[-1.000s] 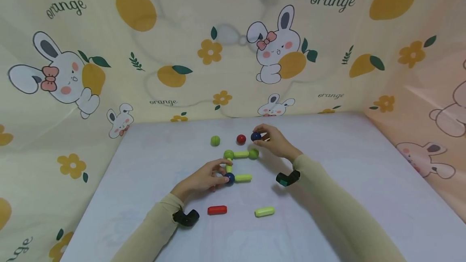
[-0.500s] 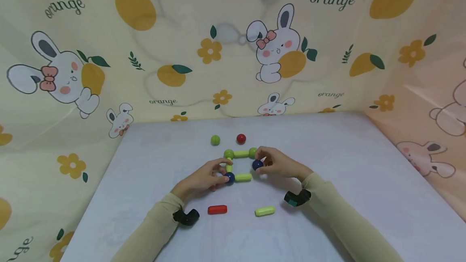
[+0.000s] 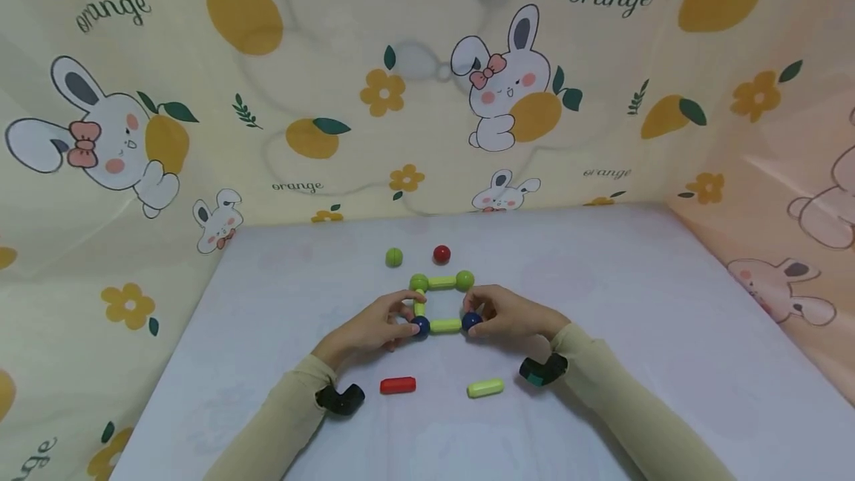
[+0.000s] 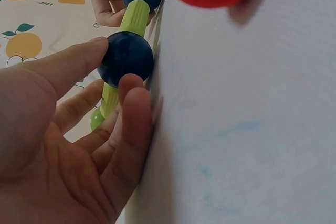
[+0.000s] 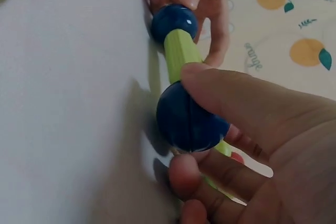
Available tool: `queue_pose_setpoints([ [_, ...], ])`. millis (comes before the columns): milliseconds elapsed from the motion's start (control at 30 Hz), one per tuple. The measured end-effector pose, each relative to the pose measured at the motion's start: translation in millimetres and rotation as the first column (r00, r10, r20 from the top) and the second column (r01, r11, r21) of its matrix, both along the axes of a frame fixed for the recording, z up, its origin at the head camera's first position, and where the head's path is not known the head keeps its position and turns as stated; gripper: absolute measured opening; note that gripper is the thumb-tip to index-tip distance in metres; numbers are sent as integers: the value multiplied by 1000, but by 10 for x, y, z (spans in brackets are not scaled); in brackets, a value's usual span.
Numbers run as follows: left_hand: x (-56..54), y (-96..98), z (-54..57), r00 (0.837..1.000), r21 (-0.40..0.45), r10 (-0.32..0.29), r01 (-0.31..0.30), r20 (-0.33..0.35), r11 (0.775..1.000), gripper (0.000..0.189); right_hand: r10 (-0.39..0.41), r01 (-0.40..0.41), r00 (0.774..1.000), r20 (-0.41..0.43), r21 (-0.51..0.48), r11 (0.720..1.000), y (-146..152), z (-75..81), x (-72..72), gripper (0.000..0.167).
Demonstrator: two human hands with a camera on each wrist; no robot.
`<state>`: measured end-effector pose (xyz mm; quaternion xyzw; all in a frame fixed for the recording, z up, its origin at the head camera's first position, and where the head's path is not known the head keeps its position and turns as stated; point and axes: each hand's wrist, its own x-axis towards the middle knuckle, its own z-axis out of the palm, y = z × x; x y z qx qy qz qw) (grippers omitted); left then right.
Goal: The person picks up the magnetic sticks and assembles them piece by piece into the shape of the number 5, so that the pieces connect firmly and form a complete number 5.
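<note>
My left hand (image 3: 370, 324) pinches a dark blue ball (image 4: 126, 59) between thumb and fingers, at the near left corner of a frame of toy building rods and balls. My right hand (image 3: 513, 314) holds another blue ball (image 5: 191, 119) at the near right corner, against the end of the near yellow-green rod (image 3: 445, 326). That rod spans the two blue balls. A left-side rod (image 3: 420, 308), partly behind my left fingers, leads to a green ball (image 3: 418, 283). From there a far rod (image 3: 441, 283) runs to a second green ball (image 3: 464, 280).
Behind the frame lie a loose green ball (image 3: 394, 257) and a red ball (image 3: 441, 254). Nearer me are a red rod (image 3: 398, 385), with a silvery disc in its end, and a yellow-green rod (image 3: 485, 388). A printed cloth (image 3: 427, 132) stands around the white table (image 3: 601, 280).
My right hand has brought its blue ball from beside the red ball toward me, down to the free end of the near rod. My left hand has stayed in place.
</note>
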<state>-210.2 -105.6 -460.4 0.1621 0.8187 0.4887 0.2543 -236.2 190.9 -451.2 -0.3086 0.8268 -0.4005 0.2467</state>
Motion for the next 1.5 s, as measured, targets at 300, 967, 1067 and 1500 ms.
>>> queue_pose_setpoints([
  [300, -2, 11, 5, 1000, 4, 8, -8, -11, 1000, 50, -9, 9, 1000, -10, -32, 999, -2, -32, -17, 26],
  [967, -5, -35, 48, 999, -14, 27, -27, -20, 1000, 56, -129, 127, 989, -66, -27, 992, -72, -72, 45, 29],
  [1067, -9, -31, 42, 999, -14, 32, -32, -17, 999, 56, -124, 123, 990, -65, -28, 992, -58, -83, 45, 29],
  [1500, -56, -124, 68, 996, -37, 66, -69, -57, 997, 54, -126, 123, 989, -83, -42, 992, -102, -83, 52, 35],
])
